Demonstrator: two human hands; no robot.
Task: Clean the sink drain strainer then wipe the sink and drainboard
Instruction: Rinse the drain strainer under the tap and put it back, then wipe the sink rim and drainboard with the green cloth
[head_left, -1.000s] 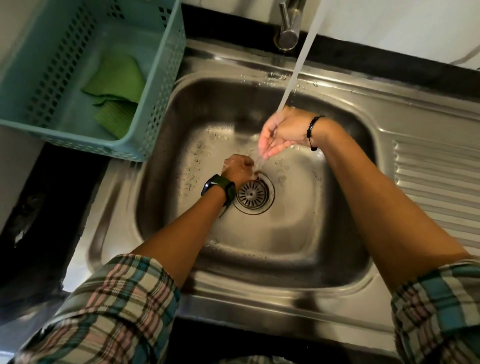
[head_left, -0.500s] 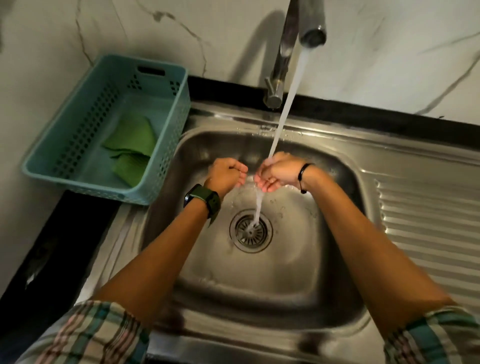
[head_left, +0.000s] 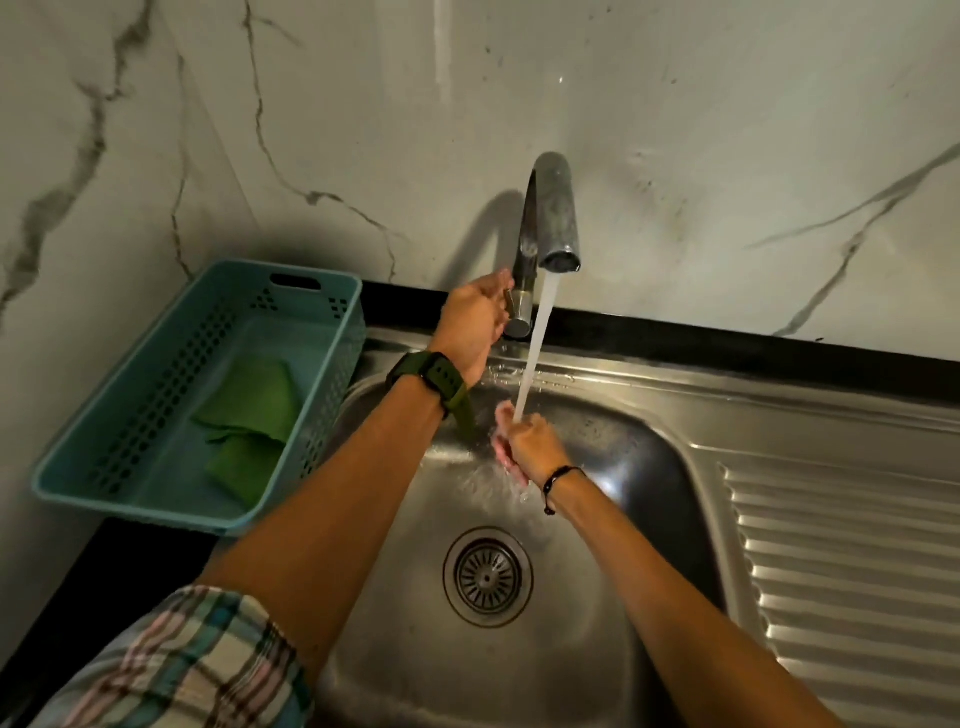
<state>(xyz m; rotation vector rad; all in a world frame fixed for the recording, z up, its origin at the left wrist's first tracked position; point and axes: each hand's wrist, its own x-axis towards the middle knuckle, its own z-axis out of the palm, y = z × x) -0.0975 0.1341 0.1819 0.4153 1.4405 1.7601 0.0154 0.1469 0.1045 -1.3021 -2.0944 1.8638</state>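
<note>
Teal basket (head_left: 130, 441) is sitting left of the sink (head_left: 649, 519) with green cloths (head_left: 249, 415) lying in it. Left hand (head_left: 475, 325) is closing around the tap (head_left: 540, 239) lever. Right hand (head_left: 524, 447) is loosely curled, holding nothing, catching water (head_left: 535, 353). Strainer (head_left: 487, 576) is sitting flat in the drain, facing up. Ribbed drainboard (head_left: 852, 571) is stretching off right.

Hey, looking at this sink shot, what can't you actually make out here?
- Tap handle, head view: the left hand covers it, so its grip is unclear.
- Right hand palm: faces away, blurred by the water stream.
- Drainboard: cut off by the right edge.
- Strainer: residue too small to judge.
</note>
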